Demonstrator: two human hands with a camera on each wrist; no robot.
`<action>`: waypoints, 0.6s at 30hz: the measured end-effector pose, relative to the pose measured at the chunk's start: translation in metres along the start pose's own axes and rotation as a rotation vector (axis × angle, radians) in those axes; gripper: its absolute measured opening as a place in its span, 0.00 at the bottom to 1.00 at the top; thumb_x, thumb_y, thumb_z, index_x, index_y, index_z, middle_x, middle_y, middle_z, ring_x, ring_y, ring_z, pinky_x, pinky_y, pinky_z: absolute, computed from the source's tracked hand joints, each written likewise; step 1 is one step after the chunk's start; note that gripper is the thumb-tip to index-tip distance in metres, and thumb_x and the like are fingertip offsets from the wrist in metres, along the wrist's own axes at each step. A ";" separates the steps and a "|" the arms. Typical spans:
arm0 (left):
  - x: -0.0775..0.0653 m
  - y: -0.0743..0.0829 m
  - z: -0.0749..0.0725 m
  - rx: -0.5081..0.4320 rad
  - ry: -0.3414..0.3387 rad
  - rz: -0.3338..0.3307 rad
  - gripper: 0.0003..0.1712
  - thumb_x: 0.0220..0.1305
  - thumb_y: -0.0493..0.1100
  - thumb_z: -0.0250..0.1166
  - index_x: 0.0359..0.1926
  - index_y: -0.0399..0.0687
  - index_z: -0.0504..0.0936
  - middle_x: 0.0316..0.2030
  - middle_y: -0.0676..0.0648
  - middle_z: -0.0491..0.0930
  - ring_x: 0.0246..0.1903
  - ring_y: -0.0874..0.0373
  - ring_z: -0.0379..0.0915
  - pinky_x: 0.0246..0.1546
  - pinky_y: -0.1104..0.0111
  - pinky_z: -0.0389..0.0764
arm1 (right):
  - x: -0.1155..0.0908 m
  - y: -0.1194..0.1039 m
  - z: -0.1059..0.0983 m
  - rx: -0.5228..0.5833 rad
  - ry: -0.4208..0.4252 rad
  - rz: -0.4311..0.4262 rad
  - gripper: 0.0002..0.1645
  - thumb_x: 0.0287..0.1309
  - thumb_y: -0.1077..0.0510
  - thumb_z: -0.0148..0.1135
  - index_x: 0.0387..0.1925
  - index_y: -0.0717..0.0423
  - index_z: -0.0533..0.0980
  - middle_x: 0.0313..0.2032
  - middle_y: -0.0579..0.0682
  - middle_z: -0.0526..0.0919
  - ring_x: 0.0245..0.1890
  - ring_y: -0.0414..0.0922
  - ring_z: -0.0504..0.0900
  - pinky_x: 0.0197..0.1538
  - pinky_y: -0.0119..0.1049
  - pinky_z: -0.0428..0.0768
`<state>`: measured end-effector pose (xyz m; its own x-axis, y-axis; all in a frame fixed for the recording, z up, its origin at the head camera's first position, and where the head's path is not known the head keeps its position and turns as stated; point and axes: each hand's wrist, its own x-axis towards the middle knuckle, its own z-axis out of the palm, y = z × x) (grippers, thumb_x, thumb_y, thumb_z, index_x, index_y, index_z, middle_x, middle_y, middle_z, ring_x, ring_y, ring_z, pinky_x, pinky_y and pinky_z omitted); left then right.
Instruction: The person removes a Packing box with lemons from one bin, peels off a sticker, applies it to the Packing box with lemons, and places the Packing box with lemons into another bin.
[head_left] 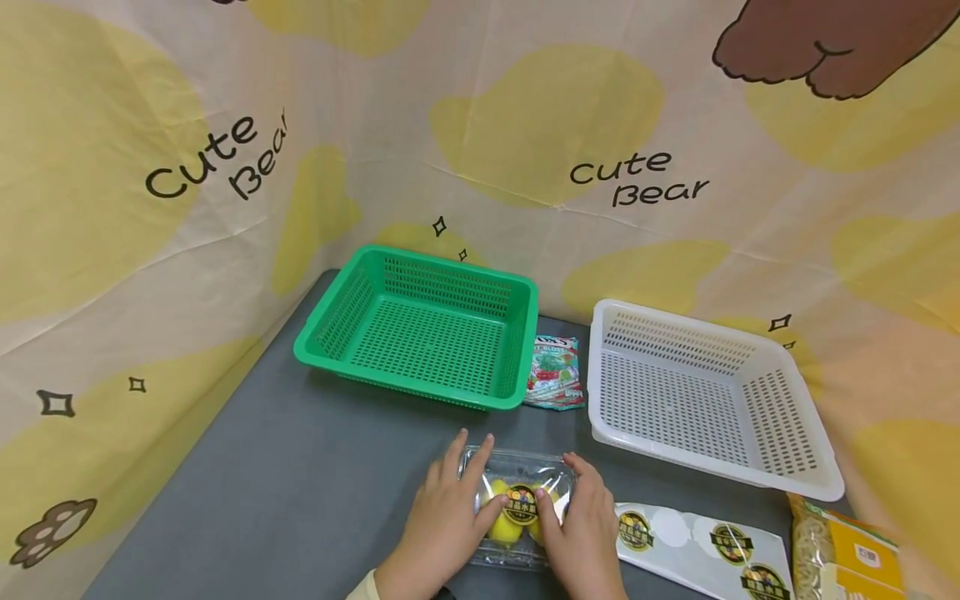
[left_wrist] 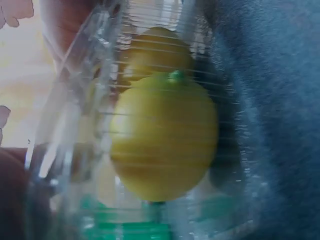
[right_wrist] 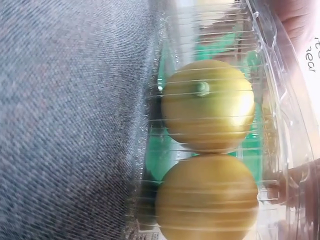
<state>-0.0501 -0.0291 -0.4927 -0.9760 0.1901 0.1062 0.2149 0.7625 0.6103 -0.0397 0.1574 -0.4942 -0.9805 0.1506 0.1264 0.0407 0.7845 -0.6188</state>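
Note:
A clear plastic fruit box [head_left: 525,464] lies on the table in front of me, lid down, in the head view. Through its ribbed walls show round yellow fruits [left_wrist: 162,142] with green stem ends, seen close up in both wrist views. A round black and gold sticker [head_left: 521,505] sits on the lid. My left hand [head_left: 441,523] rests on the box's left side, fingers extended, its thumb at the sticker's left edge. From the right, my right hand [head_left: 587,529] lies along the box with its thumb touching the sticker. The undersides of both hands are hidden.
A green basket [head_left: 416,392] stands at the back left and a white basket [head_left: 675,454] at the right. Between them lies a colourful packet [head_left: 557,372]. A sticker sheet [head_left: 690,546] and a yellow food packet [head_left: 858,554] lie at the front right.

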 end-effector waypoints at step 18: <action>0.000 -0.010 0.009 -0.306 -0.041 -0.069 0.42 0.70 0.55 0.72 0.80 0.61 0.68 0.80 0.33 0.51 0.69 0.23 0.61 0.53 0.27 0.74 | -0.002 0.001 0.001 0.023 0.027 -0.008 0.39 0.65 0.58 0.73 0.72 0.59 0.66 0.67 0.63 0.73 0.62 0.65 0.72 0.61 0.67 0.68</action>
<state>-0.0518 -0.0310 -0.5057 -0.9844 0.1737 0.0287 0.1218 0.5543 0.8234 -0.0375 0.1575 -0.4962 -0.9751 0.1611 0.1524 0.0282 0.7716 -0.6355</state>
